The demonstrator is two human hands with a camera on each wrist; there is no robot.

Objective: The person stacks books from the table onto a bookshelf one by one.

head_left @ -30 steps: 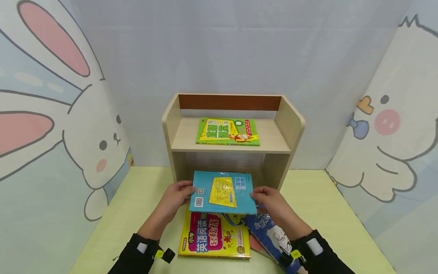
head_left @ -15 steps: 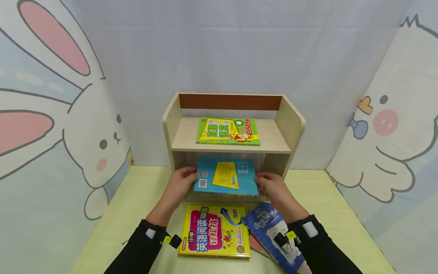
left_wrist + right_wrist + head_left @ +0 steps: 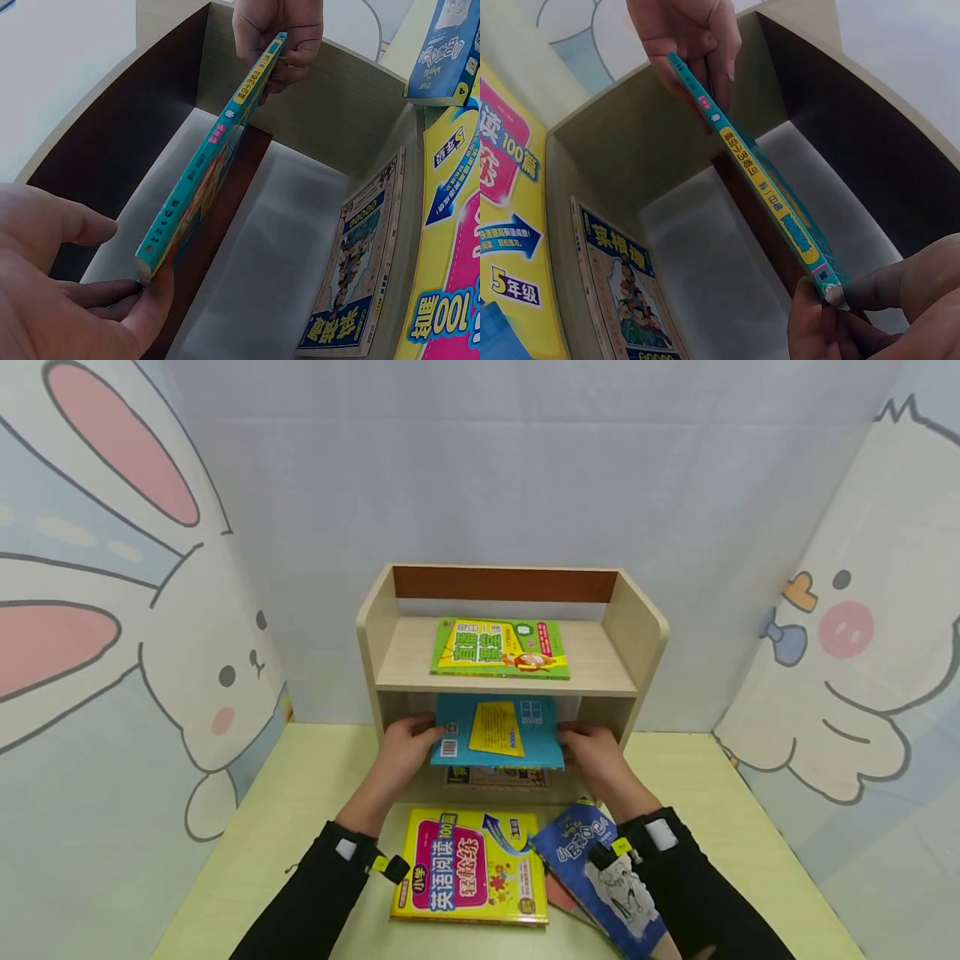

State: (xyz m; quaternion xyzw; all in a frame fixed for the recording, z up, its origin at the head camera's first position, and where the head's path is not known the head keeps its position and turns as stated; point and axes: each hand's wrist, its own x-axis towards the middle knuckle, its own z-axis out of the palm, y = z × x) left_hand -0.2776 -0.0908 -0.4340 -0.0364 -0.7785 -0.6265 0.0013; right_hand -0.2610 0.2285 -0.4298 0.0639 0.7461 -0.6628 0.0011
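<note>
A thin teal book (image 3: 540, 739) with a yellow panel and a barcode is held level in the lower compartment's opening of the small wooden bookshelf (image 3: 642, 635). My left hand (image 3: 405, 750) pinches its left end and my right hand (image 3: 597, 758) its right end. Both wrist views show the spine, with the thumb and fingers of each hand at the ends. Beneath it, on the lower shelf, lies another book (image 3: 356, 262) with a cartoon cover. A green and yellow book (image 3: 498, 647) lies flat on the upper shelf.
In front of the bookshelf a yellow book (image 3: 525, 893) lies on the pale green table (image 3: 720, 827). To its right a blue book (image 3: 573, 860) lies at a slant, partly under my right forearm, over a pinkish one (image 3: 566, 897). Printed cloth walls surround the table.
Both hands have carried the teal book forward, from above the yellow book into the lower compartment's opening. The yellow book and the cartoon-cover book have come into fuller view.
</note>
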